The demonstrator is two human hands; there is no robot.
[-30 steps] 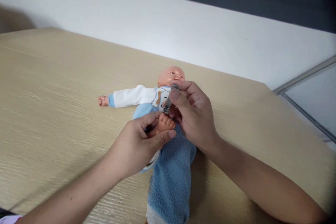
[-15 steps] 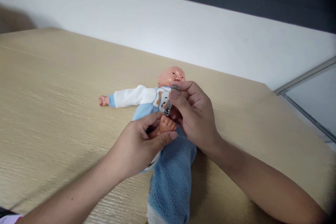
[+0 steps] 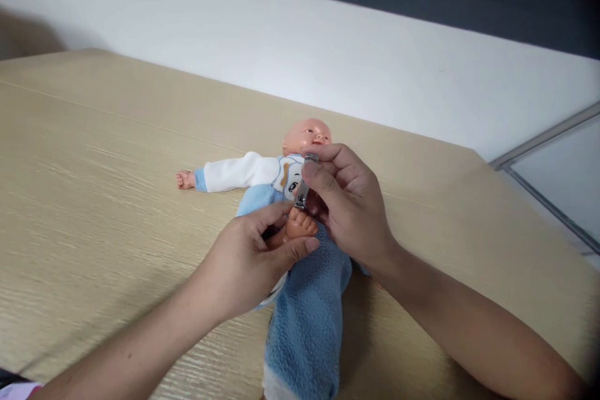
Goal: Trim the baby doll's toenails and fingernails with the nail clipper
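Head view, logged from my remote station: a pale wood-grain tabletop (image 3: 117,200) carries a vinyl baby doll (image 3: 307,136) lying on its back in a blue fleece suit (image 3: 307,331) with white sleeves. Item one, my left hand (image 3: 248,262), fingers curled, pinches the doll's bare foot (image 3: 300,224) against the thumb. Item two, my right hand (image 3: 349,200), pinches a steel nail clipper (image 3: 302,184) upright between thumb and fingers, just above the toes.

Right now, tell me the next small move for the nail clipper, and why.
Probably lower the nail clipper in the right hand slightly toward the doll's toes: its lower end sits just above them, and the left hand already holds the foot steady.
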